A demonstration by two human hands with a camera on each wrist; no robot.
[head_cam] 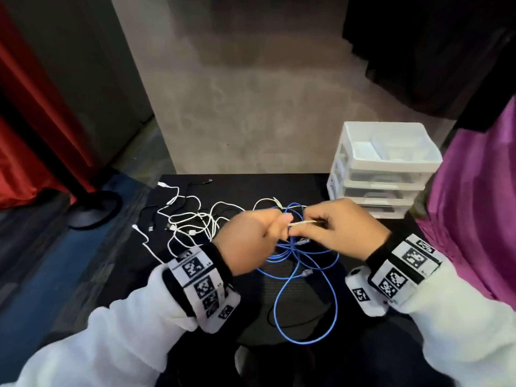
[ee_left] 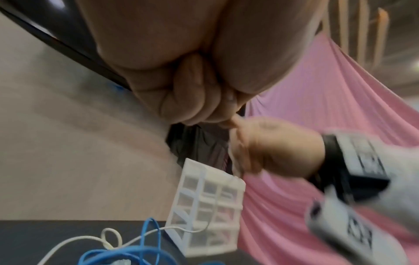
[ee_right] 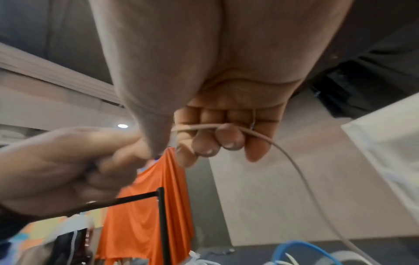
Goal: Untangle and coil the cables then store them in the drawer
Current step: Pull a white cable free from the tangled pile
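Both hands meet over the middle of the black table [head_cam: 396, 325], stretching a thin white cable [head_cam: 303, 222] between them. My left hand [head_cam: 282, 225] pinches one end of it. The fingers of my right hand [head_cam: 317, 222] curl round the same white cable [ee_right: 294, 161], which trails down to the table. Under the hands lies a loosely looped blue cable [head_cam: 304, 275]. A tangle of white and black cables [head_cam: 190, 222] sprawls to the left. The white three-drawer unit [head_cam: 385, 169] stands at the back right, its drawers pushed in.
A black stand base [head_cam: 95, 208] and a red curtain [head_cam: 33, 121] are on the floor to the left. Purple cloth [head_cam: 474, 205] hangs close to the table's right edge. Bare concrete floor [head_cam: 251, 107] lies beyond the far edge.
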